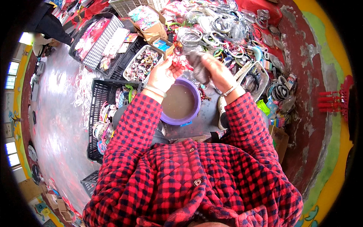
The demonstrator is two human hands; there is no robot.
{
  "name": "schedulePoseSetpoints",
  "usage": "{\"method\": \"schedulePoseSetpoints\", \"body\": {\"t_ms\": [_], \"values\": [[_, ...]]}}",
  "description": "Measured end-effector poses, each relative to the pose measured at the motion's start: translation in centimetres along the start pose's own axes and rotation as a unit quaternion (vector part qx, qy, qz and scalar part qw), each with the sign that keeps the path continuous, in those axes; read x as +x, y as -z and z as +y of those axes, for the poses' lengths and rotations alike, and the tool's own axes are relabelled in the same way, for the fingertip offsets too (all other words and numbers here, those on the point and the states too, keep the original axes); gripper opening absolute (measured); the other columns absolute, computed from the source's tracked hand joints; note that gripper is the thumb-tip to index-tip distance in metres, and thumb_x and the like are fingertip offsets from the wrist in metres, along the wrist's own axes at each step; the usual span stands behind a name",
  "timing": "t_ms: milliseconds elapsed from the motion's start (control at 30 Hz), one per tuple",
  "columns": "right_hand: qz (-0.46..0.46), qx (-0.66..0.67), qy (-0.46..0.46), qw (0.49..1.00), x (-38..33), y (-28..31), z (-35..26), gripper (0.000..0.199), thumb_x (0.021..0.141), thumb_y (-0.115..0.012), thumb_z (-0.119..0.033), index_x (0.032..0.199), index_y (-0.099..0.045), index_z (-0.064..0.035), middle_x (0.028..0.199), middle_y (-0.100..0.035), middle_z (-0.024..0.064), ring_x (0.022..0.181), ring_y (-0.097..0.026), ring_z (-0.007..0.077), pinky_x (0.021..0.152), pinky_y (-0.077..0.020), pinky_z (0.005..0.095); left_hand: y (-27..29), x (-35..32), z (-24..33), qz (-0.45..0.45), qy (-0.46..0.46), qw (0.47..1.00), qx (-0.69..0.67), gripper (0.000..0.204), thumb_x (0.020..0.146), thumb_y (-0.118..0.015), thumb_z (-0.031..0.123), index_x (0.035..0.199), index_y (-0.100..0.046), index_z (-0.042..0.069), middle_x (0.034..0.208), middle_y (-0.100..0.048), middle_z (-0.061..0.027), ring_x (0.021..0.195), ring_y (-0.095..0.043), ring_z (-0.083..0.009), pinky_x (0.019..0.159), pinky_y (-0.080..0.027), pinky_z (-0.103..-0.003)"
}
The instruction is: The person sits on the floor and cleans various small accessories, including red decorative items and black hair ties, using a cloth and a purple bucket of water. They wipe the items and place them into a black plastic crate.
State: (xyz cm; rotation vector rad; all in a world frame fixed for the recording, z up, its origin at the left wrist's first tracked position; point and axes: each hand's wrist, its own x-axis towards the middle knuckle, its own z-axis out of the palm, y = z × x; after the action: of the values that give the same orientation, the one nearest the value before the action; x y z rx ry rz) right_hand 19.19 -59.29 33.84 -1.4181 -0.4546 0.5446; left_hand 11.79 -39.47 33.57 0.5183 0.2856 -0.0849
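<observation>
My left hand (163, 75), fingers curled, holds a small red-and-white piece (180, 61); its exact kind is hard to make out. Close beside it, a grey-brown cloth (198, 67) is gripped in my right hand (219, 72), a little smeared by motion. Cloth and red piece are almost together, and I cannot tell whether they touch. Just below both hands stands a purple basin (176, 122) of murky brownish water, between my feet.
A black crate (94, 121) with hair bands stands left of the basin. Beyond it sits a white basket (137, 68) of small hair ties. Bagged headbands (215, 30) heap up ahead. Another white basket (262, 82) is at right. A person in dark clothes (49, 24) is far left.
</observation>
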Motion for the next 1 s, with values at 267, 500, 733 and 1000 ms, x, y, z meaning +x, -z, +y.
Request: {"method": "schedulePoseSetpoints", "body": {"t_ms": [267, 500, 733, 1000], "values": [[-0.142, -0.113, -0.080, 0.980, -1.0, -1.5, -3.3, 0.028, 0.085, -0.057, -0.021, 0.105, -0.053, -0.0018, 0.078, -0.058, 0.0014, 0.065, -0.051, 0.0097, 0.057, -0.0426, 0.0252, -0.8, -0.3, -0.4, -0.004, 0.020, 0.999, -0.026, 0.018, 0.087, -0.053, 0.018, 0.099, -0.054, 0.004, 0.091, -0.060, -0.0081, 0.082, -0.059, -0.0191, 0.075, -0.051, -0.032], [-0.040, -0.387, 0.077, 0.918, -0.7, -2.8, -1.4, 0.028, 0.080, -0.061, -0.026, 0.085, -0.056, 0.0014, 0.055, -0.053, 0.0110, 0.049, -0.049, 0.0176, 0.048, -0.0404, 0.0330, -1.2, 0.3, -2.4, -0.051, -0.049, 0.997, 0.035, 0.021, 0.084, -0.055, 0.008, 0.104, -0.054, 0.002, 0.094, -0.060, -0.0066, 0.086, -0.057, -0.0184, 0.080, -0.045, -0.032], [-0.009, -0.433, 0.113, 0.894, -0.4, -3.3, -0.5, 0.032, 0.079, -0.061, -0.030, 0.074, -0.056, 0.0015, 0.054, -0.053, 0.0177, 0.048, -0.052, 0.0271, 0.049, -0.0408, 0.0387, 2.1, 1.6, -2.6, 0.022, -0.013, 0.999, 0.026, 0.022, 0.084, -0.053, 0.008, 0.104, -0.053, -0.001, 0.095, -0.059, -0.0088, 0.089, -0.056, -0.0188, 0.083, -0.043, -0.031], [-0.086, -0.377, 0.004, 0.922, -0.9, -3.0, -2.3, 0.030, 0.079, -0.058, -0.031, 0.086, -0.054, -0.0015, 0.068, -0.057, 0.0223, 0.068, -0.057, 0.0382, 0.062, -0.0440, 0.0429, 1.1, 0.8, -0.7, -0.053, -0.024, 0.996, 0.068, 0.028, 0.086, -0.048, 0.005, 0.112, -0.048, -0.006, 0.106, -0.056, -0.0139, 0.100, -0.053, -0.0220, 0.091, -0.041, -0.033]]}}
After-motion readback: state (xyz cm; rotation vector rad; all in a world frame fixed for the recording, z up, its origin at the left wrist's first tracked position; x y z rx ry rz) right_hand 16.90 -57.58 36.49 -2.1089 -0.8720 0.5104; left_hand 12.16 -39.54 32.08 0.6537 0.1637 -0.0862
